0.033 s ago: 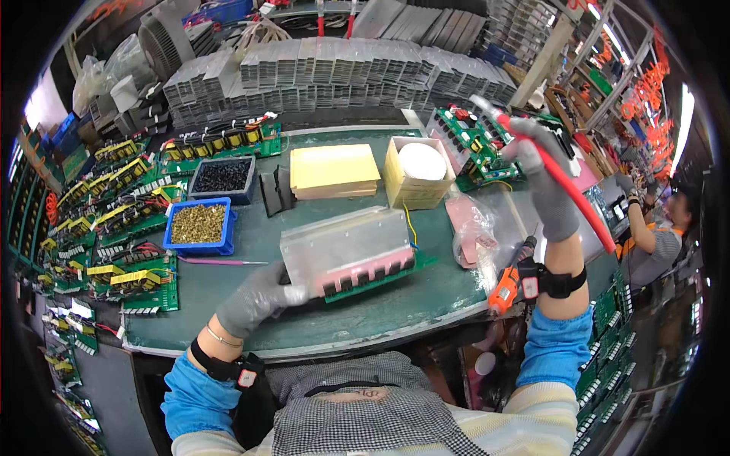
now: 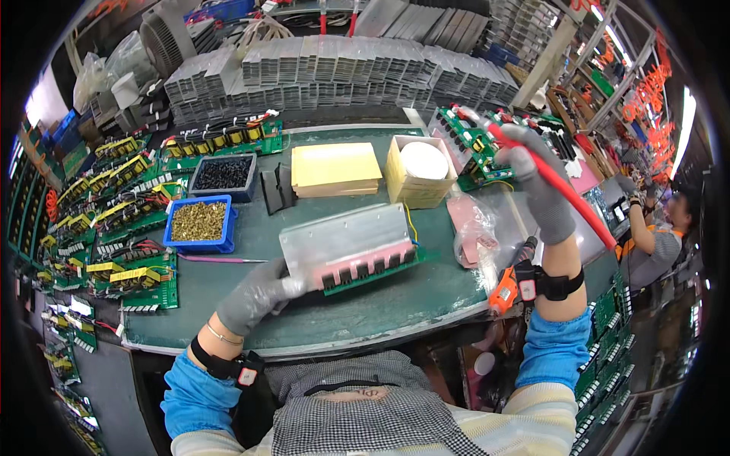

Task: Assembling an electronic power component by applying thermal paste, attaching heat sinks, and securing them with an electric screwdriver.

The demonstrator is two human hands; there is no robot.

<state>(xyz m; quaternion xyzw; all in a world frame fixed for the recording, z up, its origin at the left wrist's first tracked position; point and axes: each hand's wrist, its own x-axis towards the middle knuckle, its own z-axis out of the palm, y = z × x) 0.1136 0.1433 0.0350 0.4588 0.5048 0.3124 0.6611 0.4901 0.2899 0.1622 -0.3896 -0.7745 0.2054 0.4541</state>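
My left hand [image 2: 262, 298], in a grey glove, grips the left end of a metal heat sink [image 2: 346, 237]. The heat sink is tilted up above the green mat, with pink pads and a row of black components along its lower edge. Under these runs a green circuit board [image 2: 372, 283], and a yellow wire shows at its right end. Raised at the right, my gloved right hand [image 2: 541, 182] is closed round a long red tube [image 2: 579, 204] with a pale, blurred tip. That tip is over a green board with components [image 2: 468, 144].
A blue bin of brass-coloured screws [image 2: 199, 224], a dark bin of black parts [image 2: 223, 176], yellow sheets [image 2: 334, 169] and a box with a white roll [image 2: 423, 161] stand on the bench. An orange power screwdriver [image 2: 503, 290] lies at right. Another person [image 2: 654, 235] works far right.
My right hand and the red tube have shifted slightly, with the tube's tip now lower. My left hand and the heat sink have barely moved.
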